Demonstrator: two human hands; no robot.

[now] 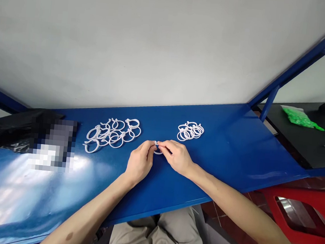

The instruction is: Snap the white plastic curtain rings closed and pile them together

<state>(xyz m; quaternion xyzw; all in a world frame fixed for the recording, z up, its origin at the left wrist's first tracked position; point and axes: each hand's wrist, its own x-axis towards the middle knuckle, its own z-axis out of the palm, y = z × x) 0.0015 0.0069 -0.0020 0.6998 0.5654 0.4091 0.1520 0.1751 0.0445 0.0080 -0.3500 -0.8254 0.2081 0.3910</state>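
One small white plastic ring (157,151) is held just above the middle of the glossy blue metal bench (228,151), pinched from both sides. Much of the ring is hidden by fingertips; only a short white arc and a small nub at its top are seen.

The left hand (139,164) is closed narrowly on the ring's left side, thumb and forefinger pressed together, the other fingers curled under. The right hand (178,157) is closed on the ring's right side in the same pinch, knuckles up. The fingertips of both hands nearly meet over the ring. Both bare forearms are stretched in from the near edge of the bench.

A loose scatter of white plastic rings (112,134) is spread flat on the bench to the left of the hands, some overlapping. A tighter cluster of white rings (190,131) is laid beyond the right hand, closely overlapped in a short row. The two groups are well apart, with the held ring between them and nearer the person.

At the far left of the bench a crumpled black plastic bag (9,128) is noted, beside a blurred patch. A plain grey wall (158,41) is seen behind the bench. To the right, a blue metal post (269,98), a black tabletop (293,138) bearing a heap of green plastic pieces (299,118), and a red plastic stool (315,205) lower down are recorded.
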